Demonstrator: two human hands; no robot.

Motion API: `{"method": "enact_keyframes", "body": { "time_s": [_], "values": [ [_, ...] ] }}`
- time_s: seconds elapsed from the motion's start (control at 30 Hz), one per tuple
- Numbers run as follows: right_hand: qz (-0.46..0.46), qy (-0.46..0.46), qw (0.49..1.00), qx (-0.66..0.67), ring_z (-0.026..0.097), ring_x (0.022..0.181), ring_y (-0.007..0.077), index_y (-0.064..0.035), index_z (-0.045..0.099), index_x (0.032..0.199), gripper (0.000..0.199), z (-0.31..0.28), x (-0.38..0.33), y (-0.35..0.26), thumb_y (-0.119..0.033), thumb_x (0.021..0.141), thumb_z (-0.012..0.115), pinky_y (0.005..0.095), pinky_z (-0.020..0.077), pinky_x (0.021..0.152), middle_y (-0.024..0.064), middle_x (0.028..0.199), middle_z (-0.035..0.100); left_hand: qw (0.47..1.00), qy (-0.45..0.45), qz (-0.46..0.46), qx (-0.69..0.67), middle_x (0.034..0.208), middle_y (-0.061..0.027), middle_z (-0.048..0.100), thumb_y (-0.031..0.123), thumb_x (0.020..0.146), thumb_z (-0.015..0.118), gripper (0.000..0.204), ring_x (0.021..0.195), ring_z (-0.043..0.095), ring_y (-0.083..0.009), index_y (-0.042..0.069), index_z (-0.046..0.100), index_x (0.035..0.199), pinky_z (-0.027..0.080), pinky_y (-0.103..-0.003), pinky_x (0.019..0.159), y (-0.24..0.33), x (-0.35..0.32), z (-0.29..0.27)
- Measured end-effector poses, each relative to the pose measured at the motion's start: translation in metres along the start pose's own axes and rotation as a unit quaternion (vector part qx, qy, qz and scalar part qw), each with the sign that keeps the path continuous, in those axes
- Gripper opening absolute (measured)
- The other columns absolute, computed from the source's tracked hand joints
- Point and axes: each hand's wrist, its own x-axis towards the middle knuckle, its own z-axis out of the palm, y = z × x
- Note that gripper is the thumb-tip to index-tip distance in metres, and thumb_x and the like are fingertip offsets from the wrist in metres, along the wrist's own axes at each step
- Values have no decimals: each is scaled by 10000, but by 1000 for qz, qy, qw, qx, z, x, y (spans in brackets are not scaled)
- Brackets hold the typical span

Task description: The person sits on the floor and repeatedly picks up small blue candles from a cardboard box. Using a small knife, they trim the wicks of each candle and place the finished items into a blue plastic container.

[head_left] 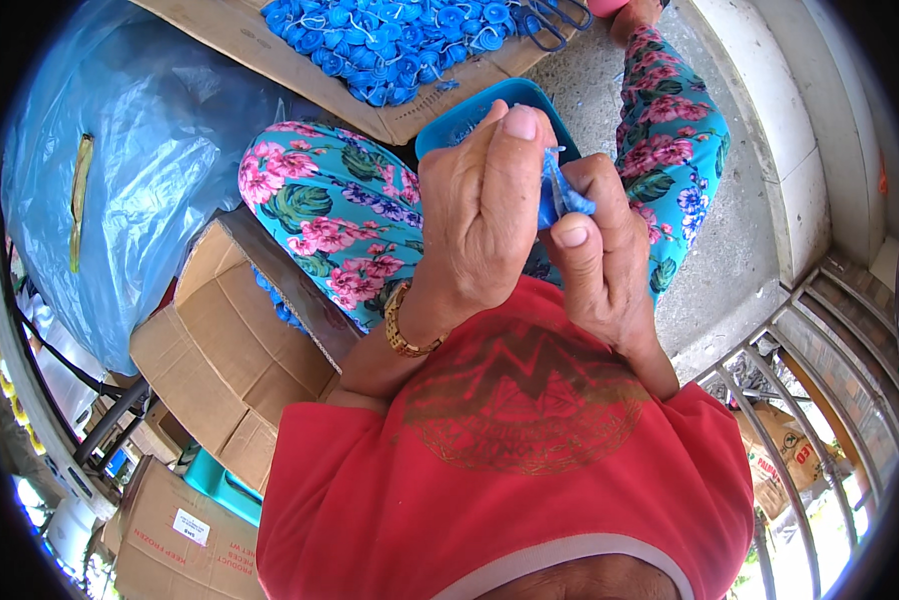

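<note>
My left hand (485, 210), with a gold bracelet (398, 322) at the wrist, is closed and raised over my lap. Beside it my right hand (610, 262) pinches a small blue plastic piece (575, 202) between thumb and bent fingers. The piece spans the gap between both hands, and a thin pale strip shows along it. My left fingers hide its other end. Just beyond the hands stands a blue plastic tub (438, 132), partly covered by them.
Many blue round plastic pieces with white strings (390, 45) lie on flat cardboard (220, 28) ahead. Dark loop handles (560, 22) rest at their right. An open cardboard box (240, 335) and a large blue plastic bag (150, 180) are at left; a metal railing (780, 450) is at right.
</note>
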Motion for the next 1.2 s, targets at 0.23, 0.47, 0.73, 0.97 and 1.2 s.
{"method": "enact_keyframes", "body": {
  "time_s": [0.23,0.47,0.73,0.97,1.2],
  "values": [
    [70,64,994,58,372,503,45,-43,443,1017,356,7,11,6,-391,969,384,219,282,447,-3,601,455,991,-10,-40,-125,751,-36,502,333,957,297,367,642,462,-90,32,507,954,344,-224,547,-13,-2,8],
    [-7,43,998,-45,617,594,269,-13,454,1035,264,4,6,2,-249,929,506,339,469,521,141,671,591,996,37,-33,-68,829,-56,521,285,980,263,383,687,426,-85,-8,505,931,373,-230,584,-7,-3,3],
    [-75,-23,992,-101,594,521,348,-12,421,1025,396,-7,1,2,-321,859,607,395,453,469,151,619,553,992,-59,-37,-107,740,-75,500,296,976,281,433,697,477,-137,-4,496,751,445,-321,829,-13,3,-6],
    [-54,-12,995,-83,594,569,380,-8,411,976,350,-3,-1,2,-304,883,573,405,458,488,163,638,551,986,-91,-77,-115,710,-56,513,316,975,294,437,622,472,-124,13,513,747,459,-300,780,-10,2,-8],
    [5,23,1000,-2,580,547,347,-13,418,968,268,4,0,7,-263,925,504,375,429,484,172,614,511,994,38,-54,-85,602,-71,503,309,985,311,449,507,459,-128,0,539,752,361,-286,471,-7,-4,12]
  ]
}}
